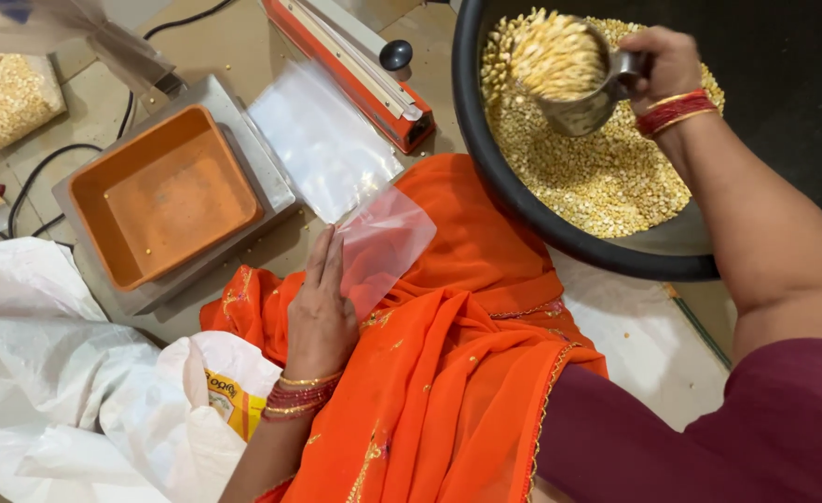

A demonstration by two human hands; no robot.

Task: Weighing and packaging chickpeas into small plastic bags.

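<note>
Two hands work: the right hand [664, 63] grips a heaped steel cup [565, 74] over the grain pan [486, 158]. The left hand [322, 303] pinches a clear pouch [383, 242], lying at eight o'clock from the cup.

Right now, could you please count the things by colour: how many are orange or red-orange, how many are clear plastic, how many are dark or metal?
Orange: 2 - the square tray and the heat sealer.
Clear plastic: 2 - the empty bag at the left hand, and the flat bag.
Dark or metal: 2 - the black basin and the steel cup in the right hand.
Total: 6
</note>
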